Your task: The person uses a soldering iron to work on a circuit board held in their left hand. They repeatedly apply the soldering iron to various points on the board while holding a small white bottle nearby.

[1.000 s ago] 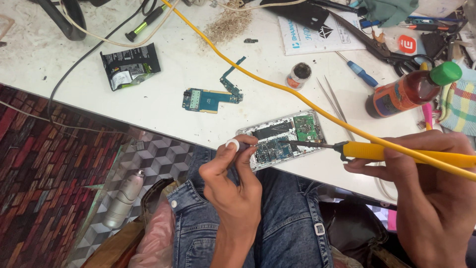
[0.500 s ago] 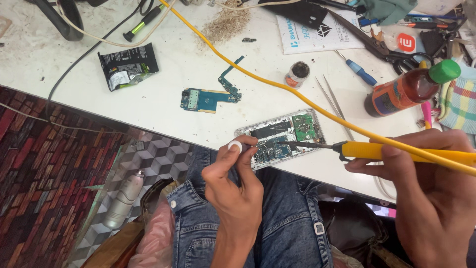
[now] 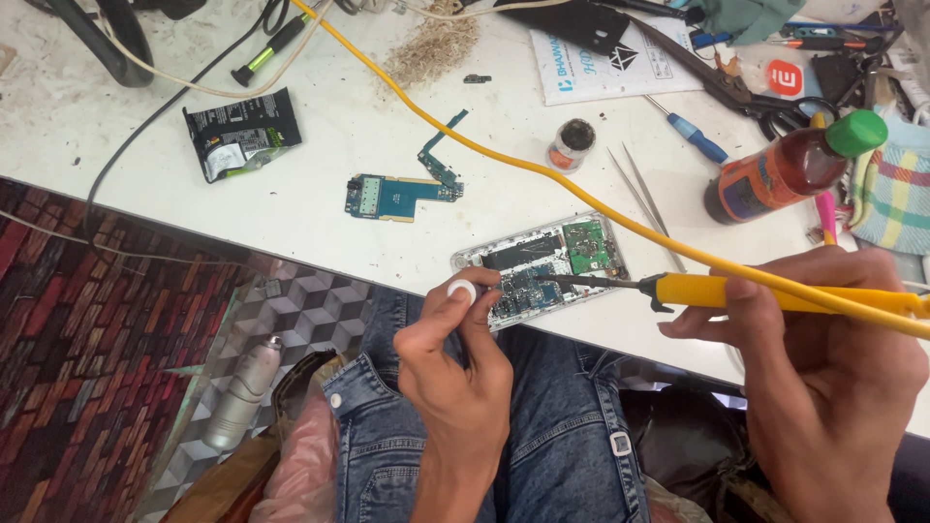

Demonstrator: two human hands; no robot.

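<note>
Green and blue circuit boards show inside the opened silver phone frame (image 3: 542, 266), which lies at the near edge of the white bench (image 3: 320, 223). The right hand (image 3: 823, 368) has its grip clenched around a yellow-handled soldering iron (image 3: 717, 291), tip on the boards. The left hand (image 3: 455, 363) pinches a small white round piece (image 3: 462, 292) against the frame's near end. Farther in lie a loose blue circuit board (image 3: 397, 194), steel tweezers (image 3: 644, 199) and a brown green-capped bottle (image 3: 790, 165).

Yellow soldering iron (image 3: 736, 291), green-capped brown bottle (image 3: 790, 165), blue circuit board (image 3: 397, 194), white table (image 3: 320, 218), checked cloth (image 3: 896, 199)
</note>
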